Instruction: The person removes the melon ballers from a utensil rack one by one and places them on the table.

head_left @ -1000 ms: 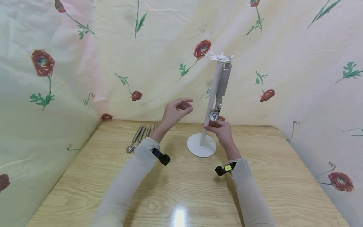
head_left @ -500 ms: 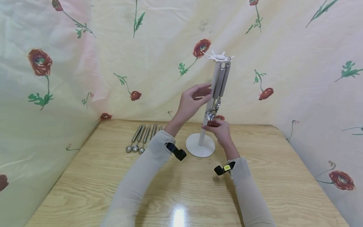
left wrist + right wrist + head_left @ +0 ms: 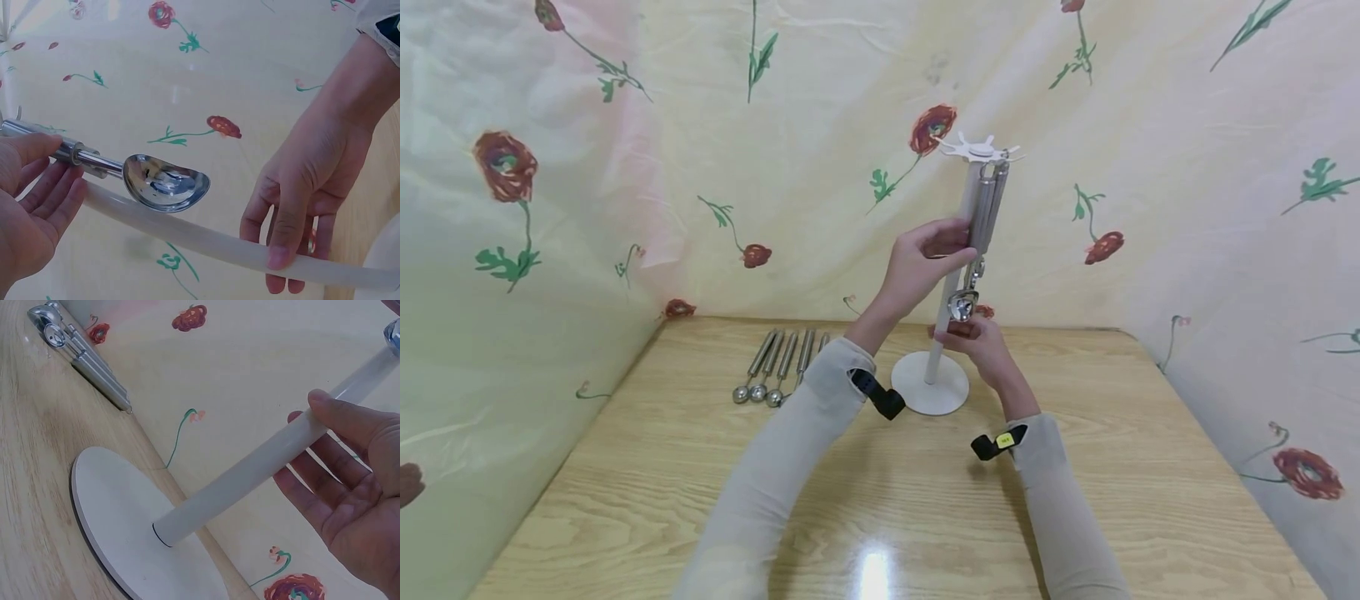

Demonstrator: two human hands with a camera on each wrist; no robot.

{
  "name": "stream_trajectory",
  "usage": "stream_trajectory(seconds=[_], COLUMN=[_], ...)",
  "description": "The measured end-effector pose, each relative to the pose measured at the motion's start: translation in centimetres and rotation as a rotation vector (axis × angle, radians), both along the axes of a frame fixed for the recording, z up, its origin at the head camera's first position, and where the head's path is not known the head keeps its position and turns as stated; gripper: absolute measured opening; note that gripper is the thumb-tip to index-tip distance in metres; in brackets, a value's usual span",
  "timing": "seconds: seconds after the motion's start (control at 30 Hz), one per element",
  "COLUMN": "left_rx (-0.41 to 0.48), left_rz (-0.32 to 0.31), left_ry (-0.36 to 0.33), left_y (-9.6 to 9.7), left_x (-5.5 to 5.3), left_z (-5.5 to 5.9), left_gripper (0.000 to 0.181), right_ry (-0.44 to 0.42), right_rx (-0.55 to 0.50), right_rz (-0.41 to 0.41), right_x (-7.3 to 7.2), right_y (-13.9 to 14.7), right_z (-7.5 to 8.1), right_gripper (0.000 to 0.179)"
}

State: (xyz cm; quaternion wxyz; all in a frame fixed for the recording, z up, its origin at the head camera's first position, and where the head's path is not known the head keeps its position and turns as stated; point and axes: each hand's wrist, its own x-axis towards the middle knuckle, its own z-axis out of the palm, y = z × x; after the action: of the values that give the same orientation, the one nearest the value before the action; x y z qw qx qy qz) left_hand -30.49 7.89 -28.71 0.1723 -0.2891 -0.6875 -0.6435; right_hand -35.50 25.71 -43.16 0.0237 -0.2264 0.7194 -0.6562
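A white stand has a round base, a slim pole and a ring of hooks on top. Two metal utensils hang close together from the hooks on its right side. The front one, a steel ice cream scoop, shows a shiny bowl beside the pole in the left wrist view. My left hand holds this scoop by the lower handle, thumb on top and fingers beneath. Lower down, my right hand grips the pole between thumb and fingers. The second hanging utensil is mostly hidden behind the first.
Several steel scoops lie side by side on the wooden table, left of the stand; my left forearm partly covers them. A flowered cloth rises behind and at both sides of the table.
My left hand has moved right and up from beside the pole and now holds the hanging scoop. The right hand stays on the pole. The hanging utensils have swung slightly.
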Motion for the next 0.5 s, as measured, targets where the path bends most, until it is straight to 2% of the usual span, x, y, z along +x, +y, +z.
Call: stream_trajectory(seconds=[0.13,0.5], left_rx=[-0.007,0.013], left_rz=[0.011,0.012], left_ry=[-0.002,0.001], left_y=[0.21,0.39], left_x=[-0.03,-0.04], left_z=[0.06,0.22], left_gripper=[0.041,0.039], right_ry=[-0.013,-0.025], right_rx=[0.007,0.010], right_rz=[0.042,0.071], right_x=[-0.11,-0.32], right_y=[0.23,0.45], right_z=[-0.13,-0.41], right_gripper=[0.032,0.036])
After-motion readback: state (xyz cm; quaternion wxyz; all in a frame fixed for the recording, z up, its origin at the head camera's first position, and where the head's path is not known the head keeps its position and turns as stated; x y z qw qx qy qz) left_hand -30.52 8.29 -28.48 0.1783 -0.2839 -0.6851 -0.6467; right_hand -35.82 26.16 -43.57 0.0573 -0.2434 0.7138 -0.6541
